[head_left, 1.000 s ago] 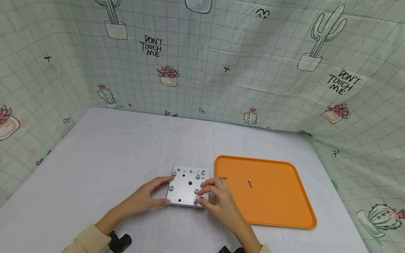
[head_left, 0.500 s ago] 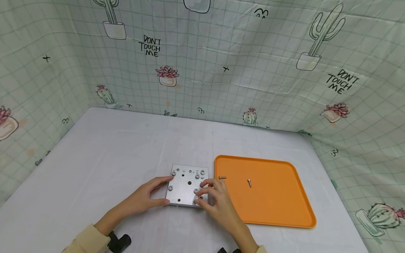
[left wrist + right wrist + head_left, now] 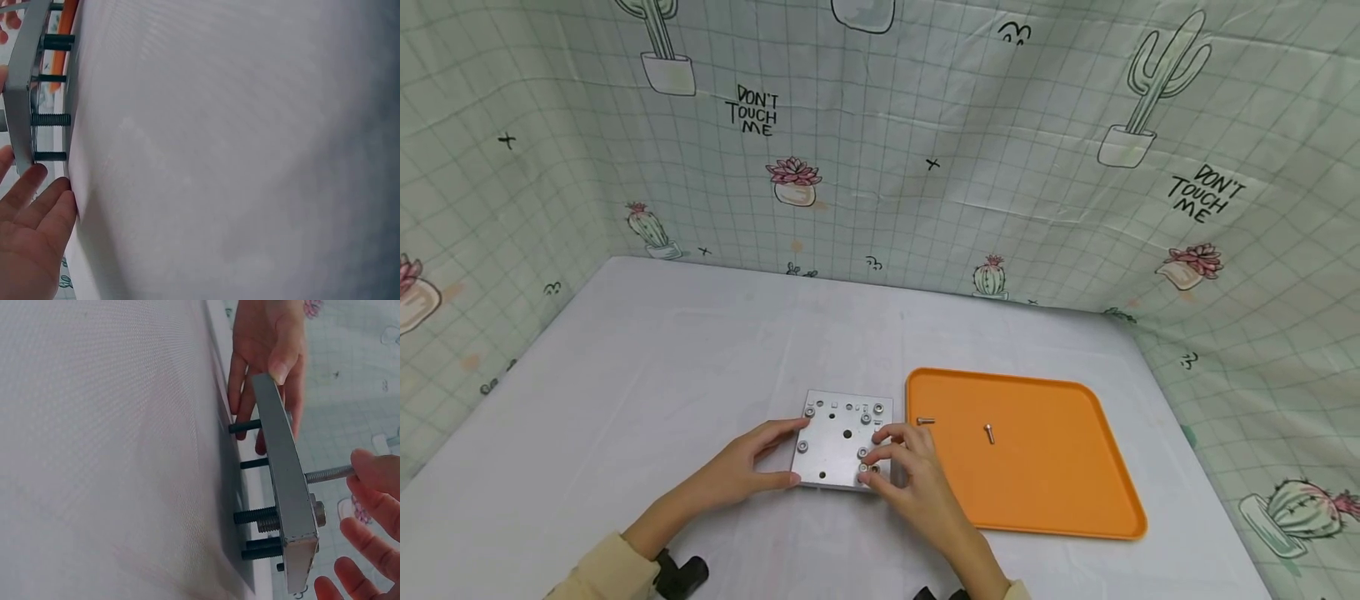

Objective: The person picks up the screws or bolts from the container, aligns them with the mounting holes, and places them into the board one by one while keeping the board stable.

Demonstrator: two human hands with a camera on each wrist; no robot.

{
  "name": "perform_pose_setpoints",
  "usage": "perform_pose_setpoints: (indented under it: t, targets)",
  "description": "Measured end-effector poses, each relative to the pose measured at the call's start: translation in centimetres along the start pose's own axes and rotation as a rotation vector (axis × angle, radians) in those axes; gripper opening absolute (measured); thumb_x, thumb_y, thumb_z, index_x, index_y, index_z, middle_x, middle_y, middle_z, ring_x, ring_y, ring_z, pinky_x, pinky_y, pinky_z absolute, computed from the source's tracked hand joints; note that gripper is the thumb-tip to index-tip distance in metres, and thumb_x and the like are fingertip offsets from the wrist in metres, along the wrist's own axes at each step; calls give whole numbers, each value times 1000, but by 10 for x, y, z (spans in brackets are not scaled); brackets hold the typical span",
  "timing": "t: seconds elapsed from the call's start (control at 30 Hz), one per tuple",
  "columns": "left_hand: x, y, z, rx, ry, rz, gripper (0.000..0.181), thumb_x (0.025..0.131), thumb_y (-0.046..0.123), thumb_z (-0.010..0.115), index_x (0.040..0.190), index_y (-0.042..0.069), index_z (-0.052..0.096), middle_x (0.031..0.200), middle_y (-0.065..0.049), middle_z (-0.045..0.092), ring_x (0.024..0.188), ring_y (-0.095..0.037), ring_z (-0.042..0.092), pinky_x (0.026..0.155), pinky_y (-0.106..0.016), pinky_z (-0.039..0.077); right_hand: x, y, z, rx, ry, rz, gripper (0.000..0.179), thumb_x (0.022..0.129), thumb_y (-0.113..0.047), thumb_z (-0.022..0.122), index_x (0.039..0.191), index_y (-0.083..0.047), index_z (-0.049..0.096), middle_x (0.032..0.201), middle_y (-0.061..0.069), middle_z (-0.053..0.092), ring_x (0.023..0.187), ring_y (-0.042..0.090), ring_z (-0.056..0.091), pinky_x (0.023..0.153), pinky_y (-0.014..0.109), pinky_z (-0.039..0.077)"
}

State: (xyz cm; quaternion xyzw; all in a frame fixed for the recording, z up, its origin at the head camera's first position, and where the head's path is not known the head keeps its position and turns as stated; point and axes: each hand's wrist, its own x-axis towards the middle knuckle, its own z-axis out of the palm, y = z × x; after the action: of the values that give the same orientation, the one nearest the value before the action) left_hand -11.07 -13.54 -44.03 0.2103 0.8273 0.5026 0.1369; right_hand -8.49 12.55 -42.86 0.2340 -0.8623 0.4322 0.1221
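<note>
A silver metal plate (image 3: 831, 457) with drilled holes is raised above the table on dark threaded posts (image 3: 255, 515) in the right wrist view. Several socket-head screws stand in it, such as one at its left side (image 3: 802, 447). My left hand (image 3: 752, 460) holds the plate's left side, thumb at the near corner and index finger farther up the edge. With thumb and index finger, my right hand (image 3: 917, 475) pinches a long threaded screw (image 3: 328, 474) near the plate's near right corner. The screw's tip meets the plate's top face; its head is mostly covered by the fingertips.
Right of the plate lies an orange tray (image 3: 1037, 483). One screw (image 3: 926, 421) rests by its left rim, another screw (image 3: 989, 433) nearer the middle. A cactus-print cloth (image 3: 880, 167) hangs behind and beside the white table (image 3: 700, 350).
The screw in my right hand has gone from leaning to more upright over the plate, with a slight shift of the fingers. My left hand keeps its hold; the head view has drifted slightly.
</note>
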Motion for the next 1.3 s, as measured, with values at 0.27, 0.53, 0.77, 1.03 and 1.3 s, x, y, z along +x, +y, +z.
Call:
perform_pose_setpoints:
  t: [0.27, 0.53, 0.77, 1.03, 1.3]
  targets:
    - [0, 0, -1, -4, 0, -1, 66, 81, 31, 72, 138, 13, 44, 144, -9, 42, 135, -30, 36, 111, -38, 32, -1, -1, 3, -19, -14, 44, 14, 73, -19, 78, 82, -20, 68, 108, -1, 56, 110, 16, 40, 93, 37, 43]
    - [-2, -1, -1, 1, -6, 8, 66, 81, 32, 72, 137, 12, 44, 143, -11, 42, 134, -31, 37, 112, -31, 34, -5, 1, 5, -55, -13, 75, 13, 72, -23, 79, 80, -21, 68, 112, -1, 56, 110, 15, 38, 92, 39, 42]
    - [-1, -1, 0, -1, 3, 13, 66, 81, 33, 72, 137, 13, 44, 143, -10, 42, 134, -31, 37, 111, -35, 34, -7, 1, 6, -78, -43, 138, 13, 72, -23, 79, 78, -24, 68, 116, -2, 53, 114, 16, 36, 95, 40, 40]
    - [0, -1, 0, -3, 1, 14, 66, 81, 31, 72, 137, 11, 44, 143, -11, 42, 135, -31, 36, 111, -36, 33, -8, 2, 6, -116, -32, 113, 15, 71, -21, 80, 80, -23, 69, 116, -1, 54, 112, 15, 37, 94, 37, 42]
    - [0, -2, 0, -4, 5, 25, 66, 81, 32, 72, 137, 11, 45, 143, -10, 42, 134, -31, 37, 111, -20, 33, -3, 2, -6, -64, -61, 186, 16, 74, -20, 78, 87, -21, 69, 119, -1, 52, 115, 16, 35, 92, 38, 45]
